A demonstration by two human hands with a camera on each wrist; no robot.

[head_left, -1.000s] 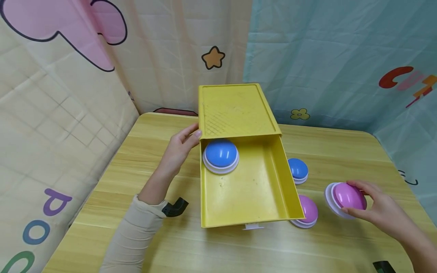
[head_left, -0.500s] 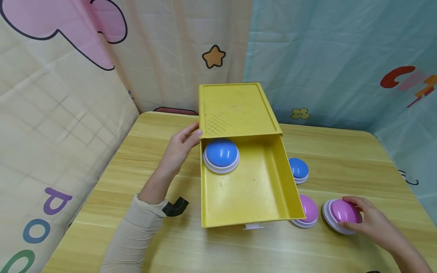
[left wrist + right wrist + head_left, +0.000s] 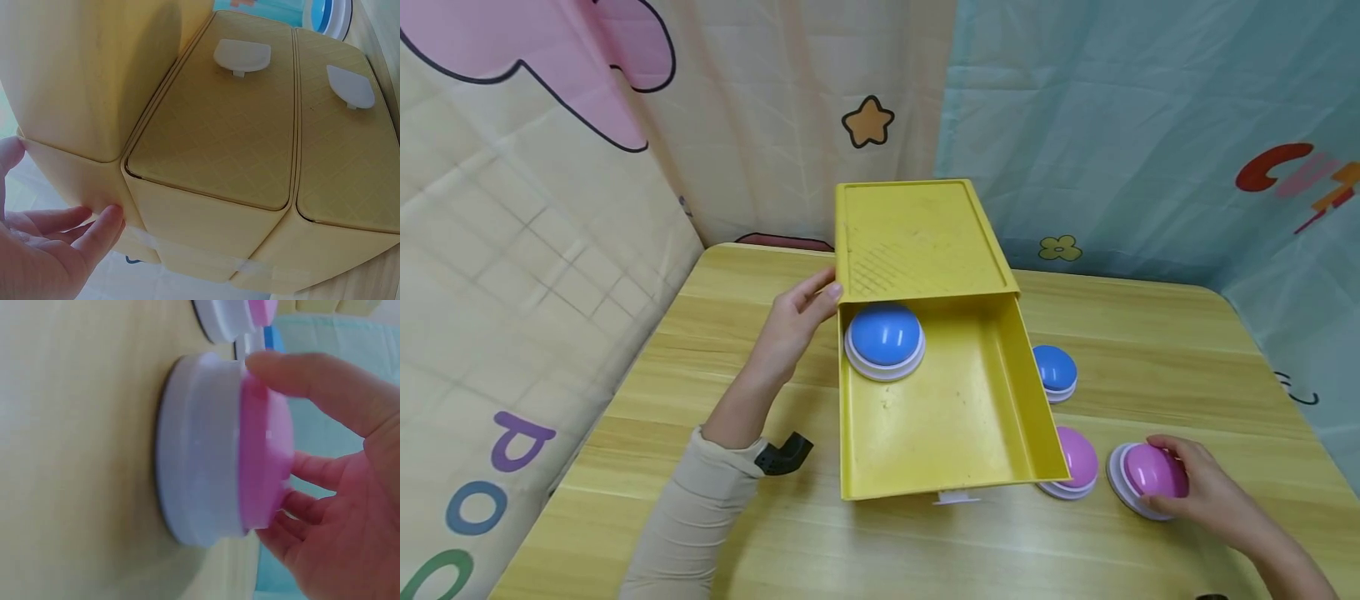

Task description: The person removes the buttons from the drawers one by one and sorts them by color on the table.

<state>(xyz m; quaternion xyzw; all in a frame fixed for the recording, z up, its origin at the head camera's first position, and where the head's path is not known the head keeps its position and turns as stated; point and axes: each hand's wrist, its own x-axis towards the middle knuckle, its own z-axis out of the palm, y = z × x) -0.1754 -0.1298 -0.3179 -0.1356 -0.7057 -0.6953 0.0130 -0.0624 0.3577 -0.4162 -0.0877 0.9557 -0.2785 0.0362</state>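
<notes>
In the head view a yellow drawer cabinet [image 3: 925, 237] has its top drawer [image 3: 955, 417] pulled out. A blue domed push button [image 3: 885, 337] on a white base sits in the drawer's back left corner. My left hand [image 3: 786, 329] touches the cabinet's left side with fairly straight fingers. To the right, my right hand [image 3: 1206, 492] holds a pink domed push button [image 3: 1153, 471] by its dome, thumb on one side and fingers on the other. Its white base [image 3: 200, 450] looks set on the table. Beside it stand another pink button [image 3: 1077, 458] and a blue button [image 3: 1056, 371].
Two lower drawers with white handles [image 3: 242, 56] are shut below the open one. The pulled-out drawer overhangs the wooden table [image 3: 925, 558] and partly hides the nearby buttons. Printed curtains [image 3: 1075, 125] stand behind the table and at its sides.
My right hand has brought the pink button down and slightly left, from tilted above the table to resting beside the other pink one. My left hand stays at the cabinet.
</notes>
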